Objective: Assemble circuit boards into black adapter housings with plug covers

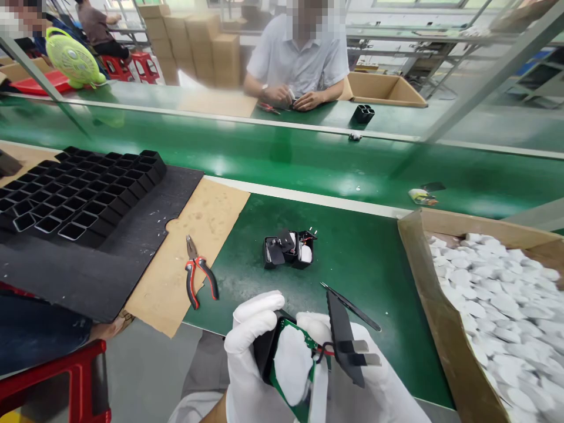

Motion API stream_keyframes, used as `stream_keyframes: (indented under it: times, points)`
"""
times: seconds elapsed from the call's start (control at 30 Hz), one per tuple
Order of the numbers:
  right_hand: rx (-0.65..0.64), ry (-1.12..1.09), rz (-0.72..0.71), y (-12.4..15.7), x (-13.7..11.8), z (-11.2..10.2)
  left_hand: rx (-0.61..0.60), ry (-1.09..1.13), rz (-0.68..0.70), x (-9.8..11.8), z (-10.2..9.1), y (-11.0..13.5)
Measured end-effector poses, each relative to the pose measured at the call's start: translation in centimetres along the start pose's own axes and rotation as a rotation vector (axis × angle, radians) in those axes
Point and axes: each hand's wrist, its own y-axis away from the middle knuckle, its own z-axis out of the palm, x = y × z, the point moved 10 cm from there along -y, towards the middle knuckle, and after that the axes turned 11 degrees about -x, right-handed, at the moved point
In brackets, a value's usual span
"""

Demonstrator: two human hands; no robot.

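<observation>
Left hand (253,358): gloved, I grip the black housing (265,352) with the green circuit board (304,376) and white pad showing.
Right hand (352,376): pinches the black plug plate (341,335), prongs pointing right.
Wires: a red lead (325,351) joins both; I'd keep it slack, unpinched.
Beyond my hands: tweezers (352,305), an open unit (289,249); pliers (199,276) further left.

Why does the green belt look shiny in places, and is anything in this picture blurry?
Head view: overhead light glares in pale streaks on the green belt; the white pads in the cardboard box smear at the right edge; the gloved left hand and right hand are fairly sharp.
</observation>
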Motion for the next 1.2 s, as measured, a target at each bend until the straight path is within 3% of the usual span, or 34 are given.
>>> stream_keyframes:
  times: [0.1, 0.27, 0.47, 0.63, 0.77, 0.93, 1.2]
  points:
    - [0.031, 0.029, -0.023, 0.4, -0.4, 0.1, 0.036, 0.002, 0.041, 0.4, 0.3, -0.1]
    - [0.121, 0.090, -0.141, 0.1, -2.4, -0.2, 0.046, -0.011, -0.004, 0.2, 0.3, 0.1]
    - [0.060, 0.016, -0.238, -0.3, -3.9, 1.4, 0.004, -0.003, -0.007, -0.4, -0.1, 0.5]
    - [-0.032, -0.002, -0.230, -0.2, -3.3, 2.4, -0.027, -0.011, 0.038, -0.4, -0.1, 0.3]
    - [-0.004, -0.138, -0.213, 0.0, -2.4, 3.0, 0.002, -0.018, -0.046, -1.0, -0.4, 0.5]
    - [0.003, -0.304, -0.211, 0.4, -1.4, 4.3, -0.027, -0.045, 0.034, -1.0, -0.3, 0.6]
    - [0.097, -0.135, -0.132, 0.8, -0.2, 2.3, -0.007, -0.024, -0.012, -1.3, 0.2, 0.7]
